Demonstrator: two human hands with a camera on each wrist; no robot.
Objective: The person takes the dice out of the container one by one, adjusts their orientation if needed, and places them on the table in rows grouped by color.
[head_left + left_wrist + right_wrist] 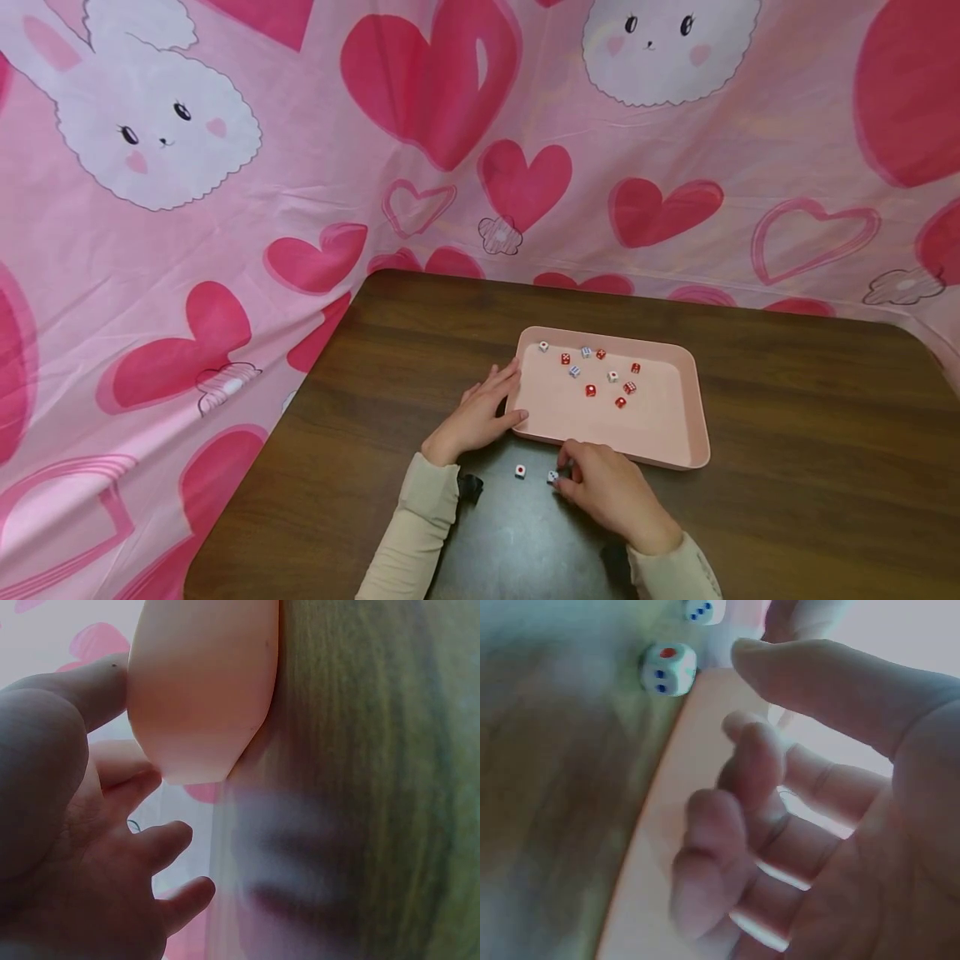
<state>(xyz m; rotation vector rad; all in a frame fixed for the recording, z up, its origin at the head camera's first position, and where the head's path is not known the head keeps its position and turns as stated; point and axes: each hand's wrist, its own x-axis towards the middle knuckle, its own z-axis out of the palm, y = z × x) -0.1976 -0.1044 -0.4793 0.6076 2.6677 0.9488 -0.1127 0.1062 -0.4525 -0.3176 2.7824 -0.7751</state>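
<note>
Head view: a pink tray [562, 422] sits on the brown bench [810, 433], its near edge just ahead of the two hands. Ten dice are counted inside, four white and six red, lying loose toward the far and middle part of the tray floor. Two further white dice are on the bench in front of the tray: the left white die [521, 472], red pip up, between the hands, and the right white die [552, 477], close by the right thumb.

Left hand [480, 417]: fingers spread, thumb at the tray's near left corner and fingers along its left side. The left wrist view confirms contact with the tray wall; nothing is pinched.

Right hand [611, 492]: over the bench at the tray's near edge, fingers loosely bent, thumb held apart from them. In the right wrist view the nearer die lies clear of the thumb tip, ungripped. Sleeves are light coloured. A pink backdrop [315, 108] with hearts and rabbit faces stands behind.
</note>
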